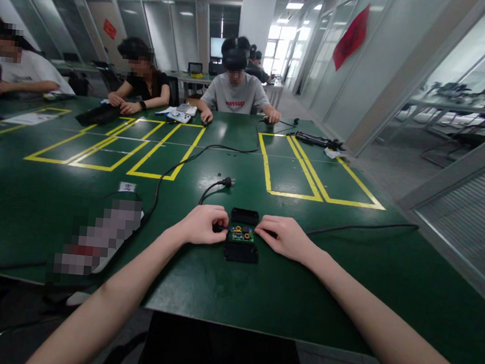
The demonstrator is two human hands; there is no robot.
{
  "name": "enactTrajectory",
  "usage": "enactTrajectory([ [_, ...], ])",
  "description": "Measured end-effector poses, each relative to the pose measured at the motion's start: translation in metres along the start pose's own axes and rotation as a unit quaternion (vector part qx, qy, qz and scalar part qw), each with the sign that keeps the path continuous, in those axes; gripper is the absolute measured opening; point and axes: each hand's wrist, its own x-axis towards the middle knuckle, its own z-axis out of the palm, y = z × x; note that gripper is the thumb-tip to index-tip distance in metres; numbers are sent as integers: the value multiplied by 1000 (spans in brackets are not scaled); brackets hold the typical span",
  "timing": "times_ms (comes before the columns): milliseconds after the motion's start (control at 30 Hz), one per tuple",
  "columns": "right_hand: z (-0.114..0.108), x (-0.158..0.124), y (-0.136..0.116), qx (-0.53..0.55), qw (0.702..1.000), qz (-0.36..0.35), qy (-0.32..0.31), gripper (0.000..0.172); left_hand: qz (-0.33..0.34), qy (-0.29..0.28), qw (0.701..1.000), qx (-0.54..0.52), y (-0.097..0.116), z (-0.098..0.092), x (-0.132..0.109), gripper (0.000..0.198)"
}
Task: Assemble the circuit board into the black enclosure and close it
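A small green circuit board (242,234) with copper-ringed coils lies on the table between my hands. Beyond it sits one black plastic case half (245,215), and nearer to me a flat black case piece (241,253). My left hand (205,224) is closed at the board's left edge, with a dark cable end between thumb and fingers. From behind that hand a black cord rises to a power plug (228,182). At the board's right edge my right hand (285,237) has its fingertips pinched together; what they hold is hidden.
A black cable (366,229) runs right from behind my right wrist. Another long cable (157,188) crosses the green table (199,291) on the left, beside a blurred power strip (102,237). Yellow tape outlines mark the far half. Several people sit across, one handling dark parts.
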Motion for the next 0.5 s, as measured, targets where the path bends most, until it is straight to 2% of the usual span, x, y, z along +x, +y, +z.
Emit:
enactTrajectory([
  [167,2,1,0,-14,999,43,7,24,-13,10,1000,26,-1,5,5,6],
  [300,2,1,-2,21,996,80,35,16,-15,22,999,34,-4,7,7,7],
  [500,0,-2,-13,61,993,95,37,62,-14,27,998,47,-5,6,7,7],
])
